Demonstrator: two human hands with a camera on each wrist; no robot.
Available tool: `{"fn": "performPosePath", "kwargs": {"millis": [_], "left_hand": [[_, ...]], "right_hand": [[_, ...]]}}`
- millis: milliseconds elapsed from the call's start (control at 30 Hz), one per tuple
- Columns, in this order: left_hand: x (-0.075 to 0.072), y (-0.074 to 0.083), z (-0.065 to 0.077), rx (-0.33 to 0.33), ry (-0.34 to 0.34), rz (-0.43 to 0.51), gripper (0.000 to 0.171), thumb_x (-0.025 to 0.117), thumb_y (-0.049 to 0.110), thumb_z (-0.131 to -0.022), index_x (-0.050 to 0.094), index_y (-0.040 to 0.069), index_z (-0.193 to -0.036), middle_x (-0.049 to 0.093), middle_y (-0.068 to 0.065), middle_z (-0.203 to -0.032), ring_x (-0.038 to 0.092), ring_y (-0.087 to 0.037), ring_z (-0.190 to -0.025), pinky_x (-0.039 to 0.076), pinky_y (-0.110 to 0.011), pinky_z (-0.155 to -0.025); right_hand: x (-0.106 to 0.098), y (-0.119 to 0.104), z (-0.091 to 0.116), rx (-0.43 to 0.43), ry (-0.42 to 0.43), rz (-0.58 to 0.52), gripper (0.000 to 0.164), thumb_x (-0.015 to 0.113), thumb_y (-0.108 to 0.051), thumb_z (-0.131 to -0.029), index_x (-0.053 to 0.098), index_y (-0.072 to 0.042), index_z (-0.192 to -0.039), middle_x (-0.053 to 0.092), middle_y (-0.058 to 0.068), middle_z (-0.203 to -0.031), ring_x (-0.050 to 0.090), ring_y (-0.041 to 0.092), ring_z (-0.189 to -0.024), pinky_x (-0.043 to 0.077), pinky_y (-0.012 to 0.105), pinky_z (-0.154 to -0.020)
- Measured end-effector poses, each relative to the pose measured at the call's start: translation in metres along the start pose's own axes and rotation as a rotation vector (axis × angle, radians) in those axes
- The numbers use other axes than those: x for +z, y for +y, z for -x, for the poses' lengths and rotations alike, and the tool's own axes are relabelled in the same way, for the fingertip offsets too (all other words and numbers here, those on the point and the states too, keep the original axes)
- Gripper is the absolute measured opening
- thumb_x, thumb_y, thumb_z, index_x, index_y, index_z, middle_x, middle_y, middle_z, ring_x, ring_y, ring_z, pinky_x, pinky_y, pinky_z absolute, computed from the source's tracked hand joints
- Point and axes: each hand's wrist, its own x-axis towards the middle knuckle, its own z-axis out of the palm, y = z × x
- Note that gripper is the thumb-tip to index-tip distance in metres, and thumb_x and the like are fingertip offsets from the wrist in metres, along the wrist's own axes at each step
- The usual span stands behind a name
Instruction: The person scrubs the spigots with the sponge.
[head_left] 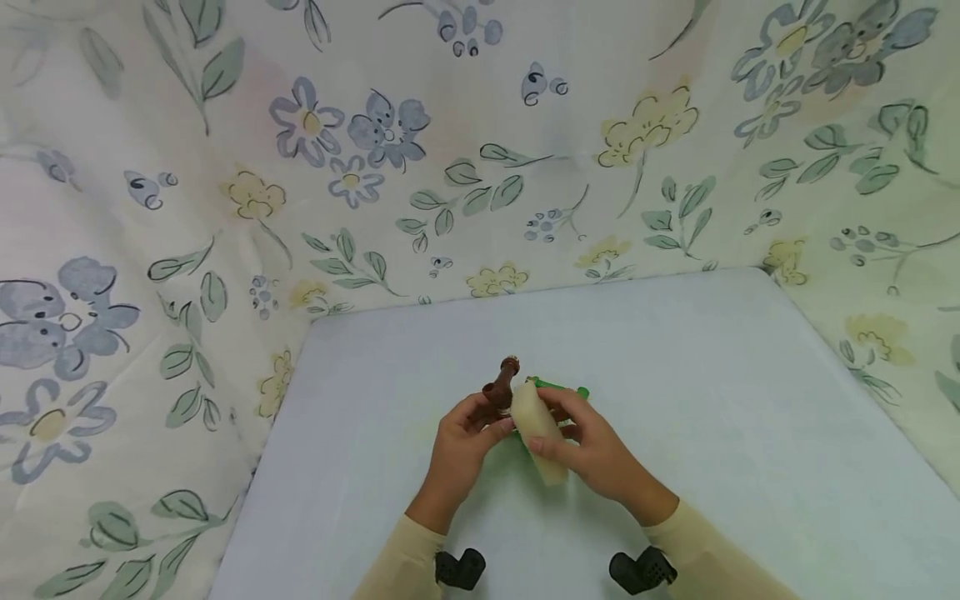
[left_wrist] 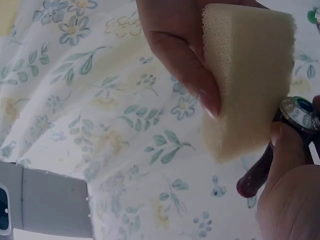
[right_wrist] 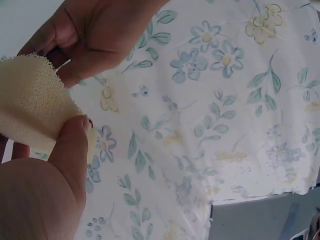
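In the head view my right hand [head_left: 596, 446] grips a cream-coloured sponge [head_left: 534, 421], thumb on the near side. A dark red-brown piece with a knobbed end [head_left: 502, 386] is pinched in my left hand [head_left: 461, 442], right at the sponge's left side. Up close in the left wrist view, this brown piece [left_wrist: 257, 175] has a round silvery cap with a blue-green centre [left_wrist: 300, 112]. A green bar with a rounded end [head_left: 573, 390] shows behind the sponge, its remainder hidden by sponge and fingers. The right wrist view shows the sponge's porous face [right_wrist: 35, 95].
Both hands are over a white table [head_left: 375, 392]. A floral cloth [head_left: 465, 167] hangs behind the table and along its sides. Black wrist cameras [head_left: 461, 569] sit at both sleeves [head_left: 405, 558].
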Motion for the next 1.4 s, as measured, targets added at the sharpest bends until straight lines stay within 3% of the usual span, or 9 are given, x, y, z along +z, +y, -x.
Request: {"fn": "performPosePath", "kwargs": {"millis": [133,367,600,800,933,1100,1233,1400], "left_hand": [[0.002,0.007,0.002,-0.001,0.009,-0.011,0.037,0.072,0.007,-0.086,0.062,0.01,-0.122,0.056,-0.013,-0.119,0.057,-0.034,-0.105,0.053,-0.035,-0.082],[0.008,0.023,0.006,0.062,0.013,-0.137,0.032,0.075,0.012,-0.084,0.067,0.014,-0.116,0.06,-0.009,-0.111,0.06,-0.03,-0.099,0.053,-0.035,-0.08],[0.004,0.014,0.009,-0.04,-0.044,0.059,0.042,0.074,0.009,-0.085,0.061,0.011,-0.124,0.059,-0.016,-0.119,0.061,-0.035,-0.102,0.052,-0.044,-0.085],[0.002,0.01,0.01,-0.021,-0.104,0.098,0.043,0.068,0.007,-0.089,0.055,0.008,-0.13,0.059,-0.021,-0.118,0.06,-0.037,-0.103,0.053,-0.049,-0.081],[0.003,0.008,0.007,-0.008,-0.095,0.087,0.04,0.069,0.007,-0.089,0.057,0.007,-0.127,0.058,-0.019,-0.12,0.059,-0.037,-0.106,0.052,-0.048,-0.084],[0.003,0.004,0.004,0.002,0.002,0.034,0.037,0.073,0.009,-0.085,0.06,0.007,-0.119,0.059,-0.018,-0.113,0.062,-0.039,-0.097,0.054,-0.047,-0.078],[0.001,0.001,0.004,-0.005,0.045,0.026,0.039,0.072,0.009,-0.087,0.059,0.007,-0.123,0.059,-0.018,-0.112,0.064,-0.037,-0.093,0.056,-0.048,-0.072],[0.001,-0.003,0.004,-0.013,0.056,0.04,0.042,0.07,0.011,-0.088,0.057,0.01,-0.128,0.058,-0.017,-0.117,0.063,-0.034,-0.096,0.055,-0.046,-0.076]], "right_hand": [[0.007,0.001,0.001,-0.011,-0.032,-0.02,0.058,0.071,-0.023,-0.089,0.043,-0.024,-0.14,0.049,-0.001,-0.129,0.049,0.025,-0.11,0.049,0.042,-0.084],[0.008,-0.011,0.001,0.023,-0.027,-0.031,0.055,0.071,-0.018,-0.089,0.045,-0.017,-0.138,0.054,0.003,-0.122,0.051,0.026,-0.108,0.05,0.042,-0.082],[-0.003,-0.019,-0.002,0.141,-0.064,-0.086,0.043,0.065,-0.022,-0.093,0.051,-0.015,-0.134,0.057,0.004,-0.123,0.053,0.03,-0.106,0.049,0.044,-0.084],[-0.007,-0.01,-0.001,0.202,-0.098,-0.167,0.041,0.062,-0.023,-0.096,0.051,-0.02,-0.135,0.055,0.002,-0.128,0.053,0.029,-0.113,0.046,0.04,-0.09],[-0.006,-0.011,-0.002,0.183,-0.089,-0.15,0.043,0.062,-0.021,-0.095,0.049,-0.017,-0.136,0.056,0.007,-0.123,0.053,0.032,-0.109,0.047,0.043,-0.088],[-0.001,-0.019,-0.002,0.129,-0.061,-0.114,0.05,0.066,-0.017,-0.092,0.046,-0.01,-0.138,0.055,0.011,-0.119,0.05,0.033,-0.108,0.048,0.046,-0.086],[0.004,-0.023,-0.001,0.048,-0.07,-0.12,0.053,0.068,-0.01,-0.09,0.045,-0.006,-0.138,0.052,0.01,-0.124,0.05,0.034,-0.109,0.049,0.046,-0.085],[0.009,-0.024,-0.001,0.004,-0.066,-0.102,0.057,0.072,-0.011,-0.087,0.046,-0.006,-0.138,0.05,0.007,-0.127,0.051,0.034,-0.109,0.049,0.047,-0.085]]}}
